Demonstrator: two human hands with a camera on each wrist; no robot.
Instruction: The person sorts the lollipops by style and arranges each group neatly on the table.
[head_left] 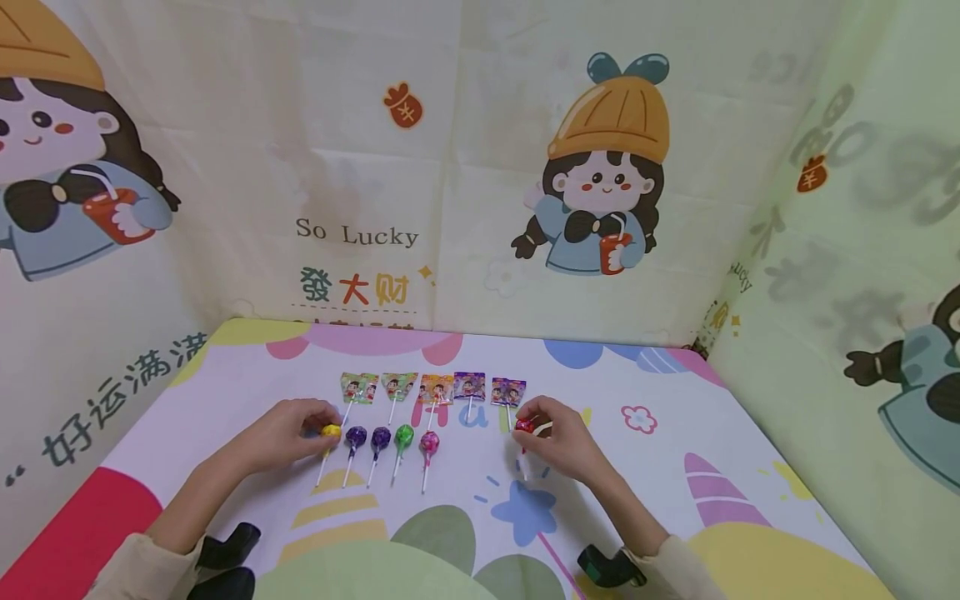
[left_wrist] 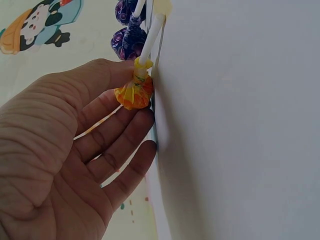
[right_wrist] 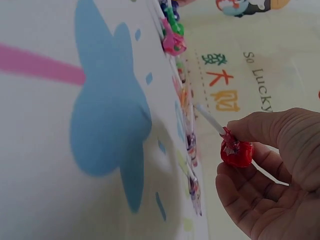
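My left hand (head_left: 285, 435) pinches a yellow-wrapped lollipop (head_left: 331, 431) between thumb and fingers, at the left end of a row on the table. In the left wrist view its orange-yellow wrapper (left_wrist: 134, 95) shows beside the thumb, stick pointing up. Right of it lie two purple lollipops (head_left: 356, 436), a green lollipop (head_left: 404, 436) and a pink lollipop (head_left: 429, 442). Farther right, my right hand (head_left: 564, 442) pinches a red lollipop (right_wrist: 236, 154) at the wrapper's neck. In the right wrist view that lollipop appears held off the table.
Behind the round lollipops runs a row of flat-wrapped lollipops: two green ones (head_left: 360, 387), an orange one (head_left: 437, 388) and two purple ones (head_left: 469, 386). A patterned cloth (head_left: 630, 483) covers the table. Printed curtains (head_left: 487, 208) hang behind it and at both sides.
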